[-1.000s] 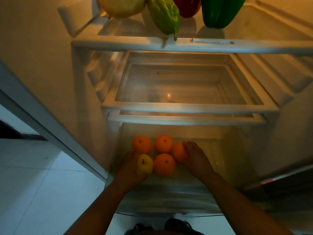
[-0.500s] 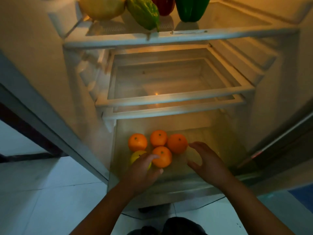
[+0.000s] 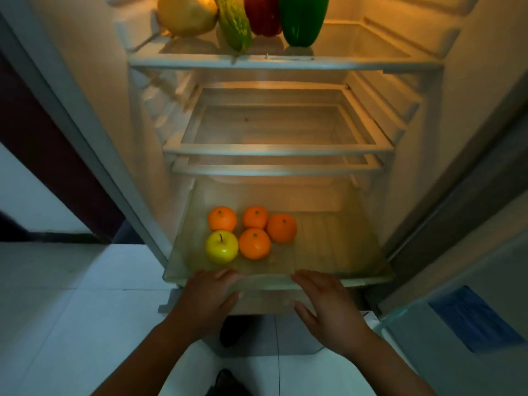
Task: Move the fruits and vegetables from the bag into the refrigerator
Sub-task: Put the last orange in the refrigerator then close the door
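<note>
Fruit's in the pulled-out drawer point(image 3: 357, 277): apple point(image 3: 221, 247) and oranges point(image 3: 254, 243) bunched far-left, just past the left hand point(image 3: 210, 300), which pinches the near lip. Right hand point(image 3: 328, 308) rests flat-fingered on the same lip. Drawer probably slides straight away from both.

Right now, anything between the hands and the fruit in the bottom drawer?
Only the front wall of the clear plastic drawer. The left hand grips its rim and the right hand rests on it. The yellow apple and four round oranges lie just behind, uncovered from above.
</note>
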The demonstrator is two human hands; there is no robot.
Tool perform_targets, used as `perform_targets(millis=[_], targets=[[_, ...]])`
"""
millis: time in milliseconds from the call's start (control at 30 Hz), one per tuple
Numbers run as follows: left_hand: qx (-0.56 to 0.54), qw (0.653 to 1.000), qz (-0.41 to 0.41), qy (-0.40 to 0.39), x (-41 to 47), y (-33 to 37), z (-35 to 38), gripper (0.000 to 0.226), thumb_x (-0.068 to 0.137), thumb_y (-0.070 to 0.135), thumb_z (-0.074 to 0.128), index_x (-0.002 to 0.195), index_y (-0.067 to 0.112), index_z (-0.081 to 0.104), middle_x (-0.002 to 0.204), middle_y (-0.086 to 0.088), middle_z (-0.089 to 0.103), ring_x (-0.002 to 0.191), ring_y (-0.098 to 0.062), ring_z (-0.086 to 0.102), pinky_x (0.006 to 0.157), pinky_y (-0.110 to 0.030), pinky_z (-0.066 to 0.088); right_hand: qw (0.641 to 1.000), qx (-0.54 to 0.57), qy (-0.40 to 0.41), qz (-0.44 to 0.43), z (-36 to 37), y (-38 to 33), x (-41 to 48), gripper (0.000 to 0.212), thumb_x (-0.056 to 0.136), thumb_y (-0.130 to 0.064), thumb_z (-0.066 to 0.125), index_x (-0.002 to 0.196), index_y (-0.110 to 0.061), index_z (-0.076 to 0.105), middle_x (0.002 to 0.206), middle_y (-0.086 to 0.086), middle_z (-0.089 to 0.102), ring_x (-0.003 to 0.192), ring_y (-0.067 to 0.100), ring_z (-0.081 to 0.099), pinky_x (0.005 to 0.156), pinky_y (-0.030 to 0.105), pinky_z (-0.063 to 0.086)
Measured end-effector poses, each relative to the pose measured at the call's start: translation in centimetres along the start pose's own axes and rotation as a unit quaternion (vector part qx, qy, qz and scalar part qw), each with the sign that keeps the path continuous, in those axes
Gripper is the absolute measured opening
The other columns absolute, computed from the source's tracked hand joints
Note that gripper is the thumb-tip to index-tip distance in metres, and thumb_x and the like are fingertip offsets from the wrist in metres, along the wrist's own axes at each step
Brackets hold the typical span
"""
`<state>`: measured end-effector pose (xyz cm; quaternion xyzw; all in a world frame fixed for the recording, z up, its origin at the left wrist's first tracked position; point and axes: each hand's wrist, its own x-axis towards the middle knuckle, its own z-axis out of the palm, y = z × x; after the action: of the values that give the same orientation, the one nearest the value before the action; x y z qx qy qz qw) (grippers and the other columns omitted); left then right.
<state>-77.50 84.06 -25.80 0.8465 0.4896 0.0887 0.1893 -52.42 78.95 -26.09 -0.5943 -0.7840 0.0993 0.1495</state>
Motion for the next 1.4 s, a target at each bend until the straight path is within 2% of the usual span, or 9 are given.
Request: perform_targets(millis=[100, 300, 467, 633, 800, 967, 1167, 1333, 1400], targets=[[0.042, 0.997, -0.061, 0.001, -1.6, 0.9, 0.7, 0.075, 0.074, 0.059, 0.010, 0.138, 0.028, 0.035, 0.142, 0.006, 0.041, 0.133, -0.015, 0.035, 0.113, -0.045, 0.020, 1.000, -0.023, 0.019, 0.004, 0.7, 0.2, -1.8, 0.050, 0.081, -0.039, 0.057, 0.126, -0.021, 0.049, 0.125, 0.002, 0.060, 0.112, 0.023, 0.058, 0.095, 0.044, 0.049], [-0.027, 0.994, -0.098, 0.029, -4.4, 2.2, 1.2, 0.073, 0.078, 0.059, 0.022, 0.144, 0.030, 0.016, 0.154, 0.007, 0.014, 0.141, -0.007, 0.003, 0.115, -0.033, 0.005, 0.994, -0.104, 0.007, 0.039, 1.4, -0.3, -3.1, 0.066, 0.095, -0.053, 0.005, 0.136, -0.018, 0.042, 0.141, 0.005, 0.048, 0.129, 0.027, 0.045, 0.099, 0.044, 0.034], [0.052, 0.996, -0.076, 0.017, -4.3, 1.3, 2.5, 0.075, 0.088, 0.045, 0.044, 0.138, 0.040, -0.012, 0.153, 0.011, -0.017, 0.141, -0.011, -0.017, 0.109, -0.033, -0.009, 0.990, -0.138, -0.013, 0.023, 2.1, 0.4, -2.7, 0.070, 0.083, -0.058, 0.030, 0.138, -0.015, 0.040, 0.144, 0.006, 0.043, 0.132, 0.025, 0.028, 0.098, 0.043, 0.035], [0.106, 0.992, -0.061, 0.021, -2.3, 0.5, 2.8, 0.106, 0.059, 0.039, 0.079, 0.145, 0.024, 0.019, 0.153, -0.006, 0.021, 0.139, -0.029, 0.021, 0.096, -0.041, 0.029, 0.988, -0.151, -0.013, 0.013, 2.9, 1.3, -0.8, 0.077, 0.078, -0.060, 0.037, 0.140, -0.014, 0.037, 0.147, 0.010, 0.038, 0.134, 0.027, 0.026, 0.109, 0.044, 0.031], [0.066, 0.996, -0.042, 0.034, 0.4, -0.9, 2.6, 0.114, 0.066, 0.033, 0.078, 0.146, 0.033, -0.003, 0.156, -0.003, 0.004, 0.143, -0.027, -0.002, 0.101, -0.040, 0.026, 0.992, -0.129, -0.010, -0.004, 3.4, 2.8, 1.6, 0.088, 0.073, -0.051, 0.062, 0.145, -0.014, 0.027, 0.154, 0.010, 0.021, 0.139, 0.029, 0.016, 0.107, 0.047, 0.029], [0.024, 0.998, -0.023, 0.053, 3.6, -2.6, 2.3, 0.105, 0.080, 0.031, 0.063, 0.130, 0.056, -0.026, 0.153, 0.008, -0.018, 0.140, -0.012, -0.022, 0.108, -0.031, 0.019, 0.995, -0.100, -0.006, 0.015, 3.7, 3.5, 4.5, 0.089, 0.078, -0.044, 0.058, 0.149, -0.015, 0.012, 0.158, 0.012, 0.004, 0.142, 0.029, -0.002, 0.108, 0.045, 0.020], [0.013, 0.999, -0.024, 0.038, 6.8, -4.0, 1.5, 0.093, 0.079, 0.033, 0.054, 0.140, 0.040, -0.016, 0.148, 0.009, -0.026, 0.137, -0.011, -0.027, 0.109, -0.028, 0.016, 0.995, -0.094, -0.013, 0.036, 4.1, 4.7, 7.9, 0.097, 0.077, -0.045, 0.063, 0.149, -0.016, 0.006, 0.157, 0.011, -0.002, 0.142, 0.030, -0.004, 0.108, 0.048, 0.020], [0.055, 0.997, -0.004, 0.059, 8.1, -5.4, 1.4, 0.113, 0.063, 0.034, 0.074, 0.146, 0.032, -0.003, 0.155, -0.005, 0.014, 0.140, -0.017, -0.002, 0.101, -0.034, 0.031, 0.995, -0.092, -0.007, 0.044, 4.3, 5.0, 9.5, 0.091, 0.083, -0.046, 0.051, 0.148, -0.022, -0.008, 0.157, 0.005, -0.015, 0.142, 0.027, -0.015, 0.110, 0.047, 0.012], [0.065, 0.996, 0.007, 0.058, 8.3, -5.8, 1.3, 0.114, 0.063, 0.035, 0.074, 0.146, 0.031, -0.004, 0.154, -0.006, 0.018, 0.140, -0.018, 0.003, 0.101, -0.041, 0.034, 0.996, -0.075, 0.002, 0.049, 4.2, 4.9, 9.6, 0.087, 0.085, -0.044, 0.049, 0.148, -0.026, -0.009, 0.156, 0.000, -0.019, 0.142, 0.023, -0.018, 0.111, 0.046, 0.009]])
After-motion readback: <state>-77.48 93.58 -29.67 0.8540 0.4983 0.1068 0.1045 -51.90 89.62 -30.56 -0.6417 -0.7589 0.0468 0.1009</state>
